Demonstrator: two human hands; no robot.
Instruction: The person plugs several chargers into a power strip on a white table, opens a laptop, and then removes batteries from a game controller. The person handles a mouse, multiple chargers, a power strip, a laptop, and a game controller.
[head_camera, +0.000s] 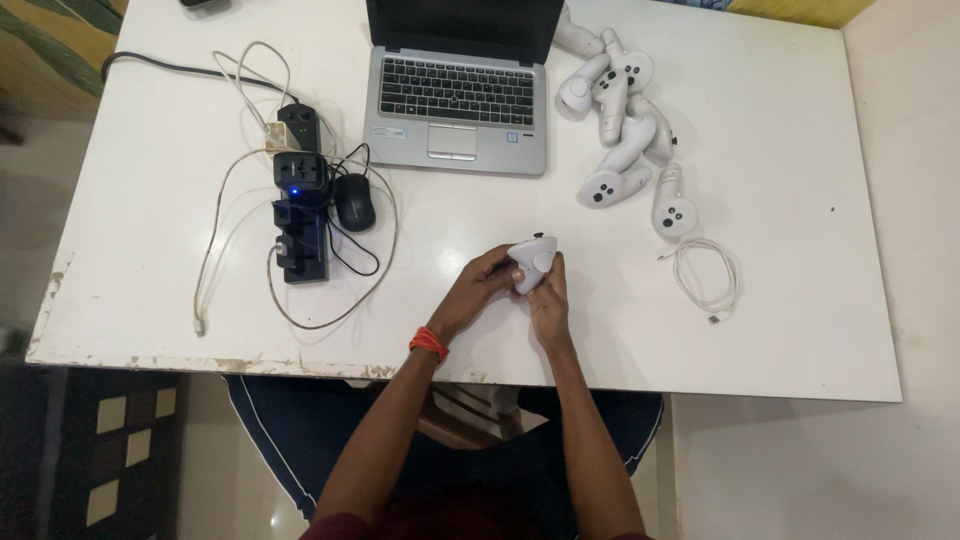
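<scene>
white tabletop (150, 270), chipped along its near edge, fills most of the view, with a pale floor to the right and a patterned mat low at the left; the person sits at the near side, both forearms reaching up over the edge

left hand (478, 290), with an orange thread at the wrist (429, 343), is curled around the left side of a white handheld controller (532, 262); right hand (549, 298) grips it from below and the right, fingers closed on the body. the controller sits between the two hands, just above the table near the front middle, and i cannot tell whether it rests on the surface

judging by its look, it is a hard, smooth plastic shell, light and stiff, likely a bit slippery on the rounded head; the narrower handle part gives the surer hold, and the buttoned face is best kept free of pressure. a drop to the table would probably not hurt it, a fall off the edge might

more white controllers (625, 120) lie piled to the right of the grey laptop (456, 100), well apart from the hands, and a coiled white cable (705, 275) lies near on the right. to the left, a black power strip (300, 205) with a blue light, a black mouse (353, 201) and loose white and black wires take up that side

open room lies straight ahead of the hands up to the laptop, and rightward before the cable; the near edge is close under the wrists
</scene>
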